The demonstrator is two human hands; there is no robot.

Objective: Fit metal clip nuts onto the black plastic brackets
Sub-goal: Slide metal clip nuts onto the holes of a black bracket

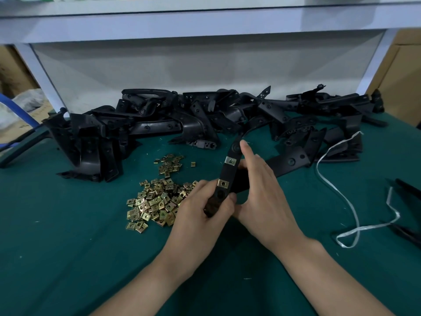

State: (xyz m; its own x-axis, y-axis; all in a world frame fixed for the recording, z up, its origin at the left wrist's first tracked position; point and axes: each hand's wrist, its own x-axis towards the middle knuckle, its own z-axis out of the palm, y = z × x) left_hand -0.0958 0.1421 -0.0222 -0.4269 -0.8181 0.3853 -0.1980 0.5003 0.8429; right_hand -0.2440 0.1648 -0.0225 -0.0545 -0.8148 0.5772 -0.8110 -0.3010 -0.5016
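Note:
A long black plastic bracket is held above the green table, slanting up and away from me. My left hand grips its near end, fingers curled round it. My right hand holds its right side, index finger stretched up along the edge. Two metal clip nuts sit on the bracket: one higher up, one just above my left thumb. A heap of loose brass-coloured clip nuts lies on the table left of my hands.
A long pile of black brackets fills the back of the green table, under a white shelf. A white string curls at the right, beside black parts at the right edge. Cardboard boxes stand beyond both sides.

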